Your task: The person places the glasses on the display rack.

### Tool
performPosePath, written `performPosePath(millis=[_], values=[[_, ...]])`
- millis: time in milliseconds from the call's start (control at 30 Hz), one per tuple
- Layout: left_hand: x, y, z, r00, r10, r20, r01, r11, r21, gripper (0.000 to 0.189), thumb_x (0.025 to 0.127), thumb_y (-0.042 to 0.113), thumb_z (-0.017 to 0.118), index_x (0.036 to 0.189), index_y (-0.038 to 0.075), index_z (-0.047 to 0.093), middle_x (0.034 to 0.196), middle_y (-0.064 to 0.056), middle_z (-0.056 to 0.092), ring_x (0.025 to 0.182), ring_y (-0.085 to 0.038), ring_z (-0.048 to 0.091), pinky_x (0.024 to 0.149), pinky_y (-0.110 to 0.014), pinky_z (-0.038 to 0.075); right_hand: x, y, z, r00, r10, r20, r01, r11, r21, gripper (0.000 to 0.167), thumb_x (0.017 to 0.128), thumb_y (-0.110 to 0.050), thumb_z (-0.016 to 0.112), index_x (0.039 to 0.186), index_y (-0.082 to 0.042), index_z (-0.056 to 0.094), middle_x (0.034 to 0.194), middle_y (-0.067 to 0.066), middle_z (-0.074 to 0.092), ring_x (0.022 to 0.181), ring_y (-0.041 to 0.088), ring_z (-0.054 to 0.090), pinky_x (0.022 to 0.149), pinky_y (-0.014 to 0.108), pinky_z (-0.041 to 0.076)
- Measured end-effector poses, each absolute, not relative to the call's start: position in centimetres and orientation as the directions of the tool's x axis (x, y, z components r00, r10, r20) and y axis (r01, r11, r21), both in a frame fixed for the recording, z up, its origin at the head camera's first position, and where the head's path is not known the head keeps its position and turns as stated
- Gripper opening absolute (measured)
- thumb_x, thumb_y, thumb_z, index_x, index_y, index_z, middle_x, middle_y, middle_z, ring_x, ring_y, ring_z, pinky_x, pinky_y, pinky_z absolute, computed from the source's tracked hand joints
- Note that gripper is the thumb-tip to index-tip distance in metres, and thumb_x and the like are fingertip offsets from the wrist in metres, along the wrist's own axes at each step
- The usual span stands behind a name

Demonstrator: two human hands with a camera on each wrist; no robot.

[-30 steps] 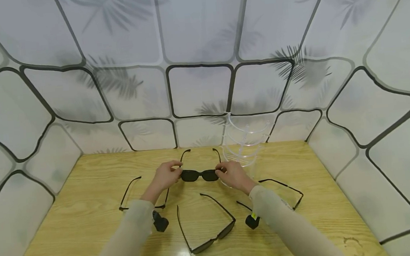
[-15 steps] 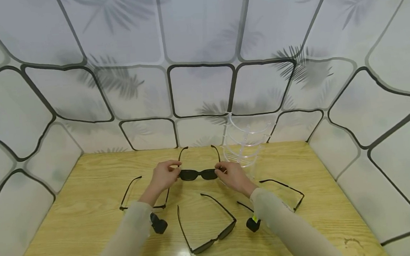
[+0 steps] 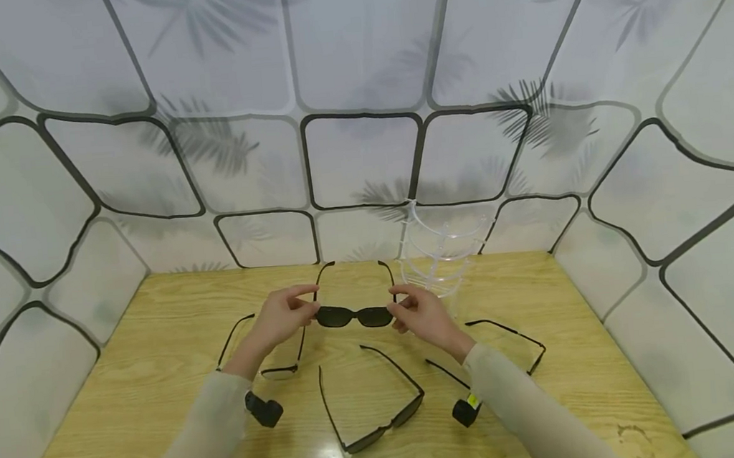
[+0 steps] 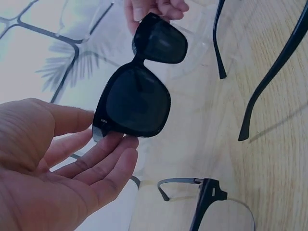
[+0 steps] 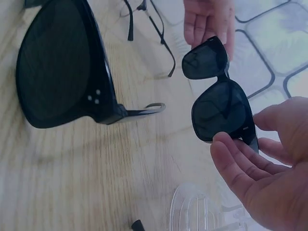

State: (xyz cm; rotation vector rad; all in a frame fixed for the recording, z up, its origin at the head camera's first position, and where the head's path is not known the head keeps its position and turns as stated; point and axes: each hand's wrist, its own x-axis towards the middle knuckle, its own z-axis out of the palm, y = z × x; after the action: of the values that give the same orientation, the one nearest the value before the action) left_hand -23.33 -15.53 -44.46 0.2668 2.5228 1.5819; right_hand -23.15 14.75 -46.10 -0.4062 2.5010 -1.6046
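Note:
A pair of black sunglasses [image 3: 354, 317] with dark lenses is held between both hands near the table's middle, temple arms unfolded and pointing away. My left hand [image 3: 277, 318] pinches its left end. The right hand [image 3: 423, 316] pinches the other end. In the left wrist view the thumb and fingers grip the sunglasses [image 4: 137, 101] by the hinge corner; the right wrist view shows the same kind of hold on the sunglasses [image 5: 221, 113]. A second pair of sunglasses [image 3: 407, 412] lies nearer, arms open, on the wooden table [image 3: 127, 391].
Eyeglasses with clear lenses [image 3: 297, 368] lie at the left, partly hidden by the left arm. More thin-framed glasses [image 3: 514, 333] lie right, partly behind the right sleeve. A clear tiered rack [image 3: 437, 257] stands at the back, before a patterned curtain [image 3: 362, 161].
The held sunglasses look slightly larger, so nearer the head camera. Both hands have shifted outward a little, still holding the ends. The other glasses have not moved.

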Motion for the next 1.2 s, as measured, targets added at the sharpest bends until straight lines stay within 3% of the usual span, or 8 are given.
performPosePath(millis=[400, 600, 767, 867, 1067, 1200], values=[[-22.6, -16.2, -43.9, -0.936, 0.35, -0.031, 0.116, 0.392, 0.912, 0.048, 0.105, 0.012, 0.066, 0.15, 0.001, 0.056, 0.11, -0.023, 0.077, 0.103, -0.046, 0.074, 0.093, -0.055, 0.061, -21.0, 16.2, -46.0, -0.929, -0.37, 0.012, -0.138, 0.317, -0.938, 0.049, 0.105, -0.018, 0.067, 0.149, -0.001, 0.054, 0.103, 0.025, 0.073, 0.089, 0.051, 0.072, 0.073, 0.039, 0.064], [-22.1, -16.2, -43.6, -0.92, 0.391, -0.027, 0.143, 0.399, 0.906, 0.048, 0.105, 0.014, 0.066, 0.151, 0.002, 0.056, 0.114, -0.022, 0.077, 0.102, -0.045, 0.073, 0.093, -0.055, 0.061, -19.9, 16.6, -46.0, -0.929, -0.37, 0.002, -0.124, 0.307, -0.944, 0.049, 0.105, -0.018, 0.068, 0.149, -0.001, 0.055, 0.105, 0.03, 0.072, 0.086, 0.047, 0.073, 0.074, 0.043, 0.065], [-21.5, -16.1, -43.4, -0.911, 0.412, -0.035, 0.144, 0.395, 0.907, 0.048, 0.106, 0.016, 0.066, 0.151, 0.003, 0.056, 0.113, -0.02, 0.077, 0.102, -0.042, 0.074, 0.093, -0.053, 0.061, -19.0, 17.0, -45.9, -0.931, -0.366, 0.009, -0.114, 0.268, -0.957, 0.048, 0.104, -0.016, 0.068, 0.148, -0.001, 0.056, 0.104, 0.03, 0.072, 0.08, 0.032, 0.075, 0.072, 0.037, 0.064], [-21.2, -16.0, -43.4, -0.905, 0.424, -0.034, 0.147, 0.387, 0.91, 0.048, 0.106, 0.017, 0.066, 0.151, 0.003, 0.057, 0.113, -0.019, 0.078, 0.102, -0.04, 0.075, 0.093, -0.053, 0.061, -18.4, 17.2, -45.9, -0.933, -0.36, 0.011, -0.113, 0.263, -0.958, 0.047, 0.104, -0.016, 0.068, 0.147, -0.001, 0.057, 0.103, 0.031, 0.071, 0.077, 0.027, 0.075, 0.072, 0.041, 0.065], [-20.8, -15.6, -43.4, -0.89, 0.455, -0.021, 0.166, 0.367, 0.915, 0.047, 0.105, 0.016, 0.066, 0.15, 0.003, 0.058, 0.112, -0.019, 0.078, 0.101, -0.04, 0.075, 0.091, -0.054, 0.062, -16.9, 17.6, -45.7, -0.947, -0.322, -0.013, -0.079, 0.271, -0.959, 0.047, 0.103, -0.018, 0.07, 0.146, -0.002, 0.057, 0.104, 0.029, 0.071, 0.079, 0.032, 0.074, 0.073, 0.043, 0.064], [-20.7, -15.3, -43.5, -0.872, 0.49, -0.008, 0.192, 0.356, 0.915, 0.047, 0.105, 0.015, 0.066, 0.15, 0.002, 0.057, 0.111, -0.019, 0.078, 0.096, -0.029, 0.077, 0.089, -0.054, 0.062, -15.9, 17.8, -45.5, -0.955, -0.293, -0.032, -0.05, 0.268, -0.962, 0.047, 0.103, -0.018, 0.071, 0.144, 0.0, 0.058, 0.103, 0.027, 0.072, 0.079, 0.03, 0.074, 0.071, 0.037, 0.064]])
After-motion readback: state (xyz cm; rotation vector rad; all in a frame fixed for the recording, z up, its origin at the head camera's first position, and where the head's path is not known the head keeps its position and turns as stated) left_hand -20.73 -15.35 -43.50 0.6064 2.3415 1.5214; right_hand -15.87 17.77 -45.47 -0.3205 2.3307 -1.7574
